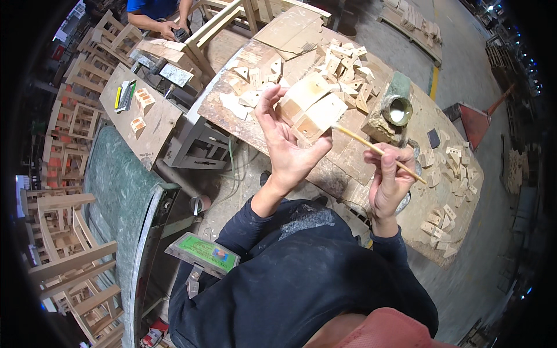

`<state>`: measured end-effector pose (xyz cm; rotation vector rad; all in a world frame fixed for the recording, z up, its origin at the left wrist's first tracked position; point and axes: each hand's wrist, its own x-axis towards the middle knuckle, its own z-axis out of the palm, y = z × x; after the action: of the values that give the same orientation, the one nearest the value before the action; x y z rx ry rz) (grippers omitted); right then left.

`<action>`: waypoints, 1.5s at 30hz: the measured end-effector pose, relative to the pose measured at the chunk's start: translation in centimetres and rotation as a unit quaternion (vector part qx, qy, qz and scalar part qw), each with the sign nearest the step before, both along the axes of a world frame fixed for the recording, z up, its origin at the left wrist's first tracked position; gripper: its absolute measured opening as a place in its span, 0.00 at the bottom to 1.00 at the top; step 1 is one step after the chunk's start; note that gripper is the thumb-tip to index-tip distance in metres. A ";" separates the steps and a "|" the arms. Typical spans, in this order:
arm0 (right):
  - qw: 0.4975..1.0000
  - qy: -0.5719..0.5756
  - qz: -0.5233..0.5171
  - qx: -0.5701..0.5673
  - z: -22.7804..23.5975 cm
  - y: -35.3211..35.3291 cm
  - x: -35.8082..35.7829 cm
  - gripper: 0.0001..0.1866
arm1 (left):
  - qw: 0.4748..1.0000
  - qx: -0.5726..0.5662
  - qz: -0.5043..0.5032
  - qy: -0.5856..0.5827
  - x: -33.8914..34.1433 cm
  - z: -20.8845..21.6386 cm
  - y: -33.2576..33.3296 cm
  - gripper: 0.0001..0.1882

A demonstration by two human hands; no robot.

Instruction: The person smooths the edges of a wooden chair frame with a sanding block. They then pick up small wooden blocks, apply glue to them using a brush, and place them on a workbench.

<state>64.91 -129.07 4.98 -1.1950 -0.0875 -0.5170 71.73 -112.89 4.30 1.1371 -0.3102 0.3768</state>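
Observation:
My left hand is raised over the workbench and grips a row of pale wooden blocks side by side between fingers and thumb. My right hand pinches a thin wooden stick. The stick's far end meets the lower right corner of the blocks near my left thumb; whether it carries a brush or a bare tip is too small to tell. Beyond my right hand, a round container with white contents rests tilted in a crusted holder. Loose drilled wooden blocks lie heaped behind the held ones.
More small blocks are scattered on the right of the worn workbench. To the left stand a small board with pens and blocks, a green-topped machine and stacked wooden frames. A co-worker's hands hold a dark tool at the far left.

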 end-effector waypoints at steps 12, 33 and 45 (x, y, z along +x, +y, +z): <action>0.999 0.023 -0.033 -0.035 0.4 1.7 1.6 0.06 | 0.999 0.021 0.029 -0.010 -0.1 -0.6 1.8 0.48; 0.993 -0.017 0.035 -0.109 0.8 4.5 3.0 0.09 | 0.998 0.027 0.059 -0.014 1.6 -1.4 6.4 0.49; 0.979 -0.039 0.050 -0.194 1.1 9.1 5.5 0.08 | 0.997 -0.020 0.078 -0.007 4.1 -1.6 11.1 0.48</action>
<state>70.40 -119.96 6.06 -1.5431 -0.3257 -0.4704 75.79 -101.81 2.73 1.1227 -0.2259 0.5273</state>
